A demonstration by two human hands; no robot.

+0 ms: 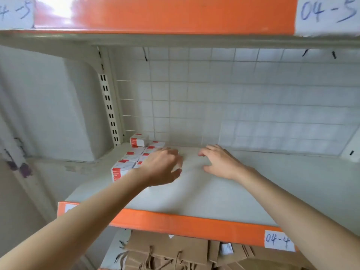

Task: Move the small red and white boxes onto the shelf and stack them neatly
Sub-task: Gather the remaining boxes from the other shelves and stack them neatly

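Red and white boxes [129,155], small and card-like, sit stacked in rows at the far left corner of a pale shelf [224,191] with an orange front edge. The left hand [162,168] hovers just right of the boxes, partly covering them, fingers loosely spread and gripping nothing. The right hand [218,160] is further right of the boxes, over bare shelf, fingers relaxed and empty. Brown paper bags [165,252] lie on the level below the shelf.

Both bare arms reach over the shelf [214,191]; left hand [162,166] and right hand [220,162] seem loosely spread, palms down.
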